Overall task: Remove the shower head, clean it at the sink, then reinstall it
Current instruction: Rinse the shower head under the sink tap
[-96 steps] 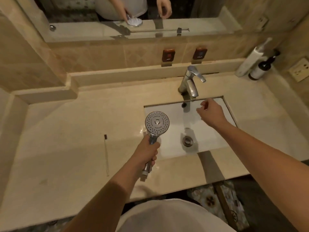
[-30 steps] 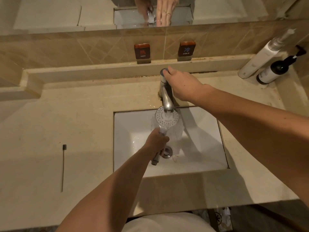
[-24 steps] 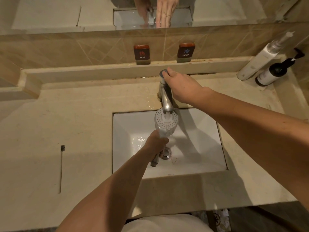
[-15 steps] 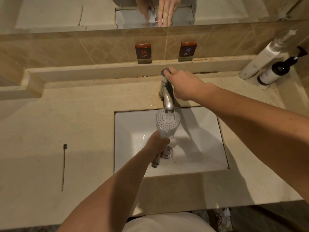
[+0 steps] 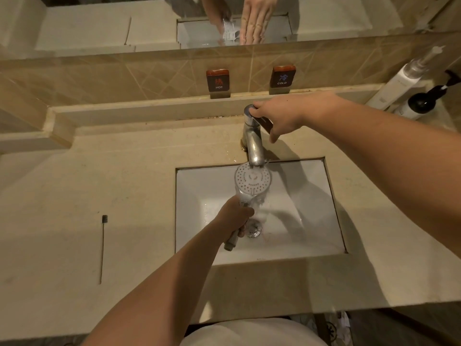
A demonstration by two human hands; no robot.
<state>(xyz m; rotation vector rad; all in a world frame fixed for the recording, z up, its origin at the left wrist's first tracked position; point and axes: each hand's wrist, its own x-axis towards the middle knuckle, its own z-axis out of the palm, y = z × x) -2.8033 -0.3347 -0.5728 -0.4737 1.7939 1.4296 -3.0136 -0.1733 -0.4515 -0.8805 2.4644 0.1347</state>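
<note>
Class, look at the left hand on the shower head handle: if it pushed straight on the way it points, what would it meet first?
Likely the faucet spout, just beyond the shower head that the left hand grips; depth is unclear.

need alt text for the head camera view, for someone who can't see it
A left hand grips a shower head face-up under a running faucet over a white sink, while the right hand holds the faucet's handle.
</note>
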